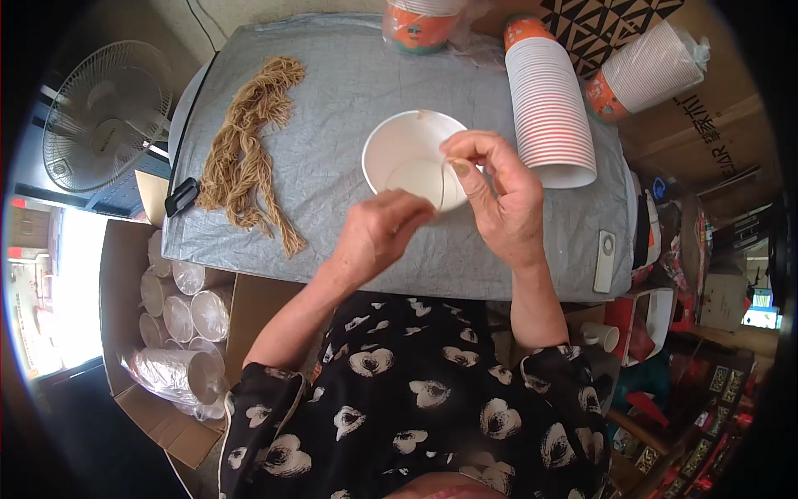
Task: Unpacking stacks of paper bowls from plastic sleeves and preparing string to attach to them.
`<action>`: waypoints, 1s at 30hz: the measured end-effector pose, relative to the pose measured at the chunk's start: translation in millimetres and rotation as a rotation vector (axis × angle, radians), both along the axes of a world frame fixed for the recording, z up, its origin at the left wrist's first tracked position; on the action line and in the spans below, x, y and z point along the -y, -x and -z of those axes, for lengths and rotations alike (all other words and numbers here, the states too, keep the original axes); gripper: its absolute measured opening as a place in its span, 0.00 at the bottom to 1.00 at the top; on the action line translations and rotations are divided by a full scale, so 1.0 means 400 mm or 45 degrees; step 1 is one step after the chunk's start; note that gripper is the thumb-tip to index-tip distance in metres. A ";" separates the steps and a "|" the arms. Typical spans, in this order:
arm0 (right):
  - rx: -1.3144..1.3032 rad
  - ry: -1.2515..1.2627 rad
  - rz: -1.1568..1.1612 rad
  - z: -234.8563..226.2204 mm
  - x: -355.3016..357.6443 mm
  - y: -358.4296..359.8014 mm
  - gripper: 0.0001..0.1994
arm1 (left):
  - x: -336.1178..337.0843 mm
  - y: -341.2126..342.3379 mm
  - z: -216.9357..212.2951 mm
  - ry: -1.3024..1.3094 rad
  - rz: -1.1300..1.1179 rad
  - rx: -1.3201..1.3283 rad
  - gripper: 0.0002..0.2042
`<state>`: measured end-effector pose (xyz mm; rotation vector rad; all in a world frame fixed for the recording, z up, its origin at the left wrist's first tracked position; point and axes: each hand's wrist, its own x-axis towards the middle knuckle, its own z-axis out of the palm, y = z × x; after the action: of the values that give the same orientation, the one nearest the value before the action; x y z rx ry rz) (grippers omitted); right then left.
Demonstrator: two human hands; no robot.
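Just above the table my left hand and my right hand are close together, fingers closed in a pinch. A thin piece of string runs between them, pinched at its upper part by the right thumb and forefinger and reaching down to the left fingertips. Behind the hands a wide white paper cup shows its open mouth; my fingers hide part of its right and lower rim. A bundle of tan twine lies at the left of the table.
A long stack of nested paper cups lies right of the hands, with wrapped cup stacks beyond. The grey-covered table also bears a black clip-like object and a white remote-like object. A cardboard box holds bagged cups.
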<state>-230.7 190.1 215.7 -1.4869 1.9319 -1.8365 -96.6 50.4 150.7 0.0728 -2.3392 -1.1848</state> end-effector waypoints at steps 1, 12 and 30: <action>0.000 0.058 0.010 -0.008 0.013 0.004 0.08 | 0.031 0.013 -0.003 -0.012 -0.068 -0.006 0.05; 0.088 -0.405 0.566 0.251 -0.251 0.043 0.13 | 0.628 0.370 0.177 -2.038 -0.213 -0.773 0.11; -0.048 -0.450 0.902 0.515 -0.350 -0.012 0.07 | 0.418 0.341 0.367 -1.543 -0.657 -0.072 0.12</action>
<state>-225.9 330.2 9.9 -0.7828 2.8616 -1.5122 -233.2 -116.9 3.9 0.9506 -1.1131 -2.0282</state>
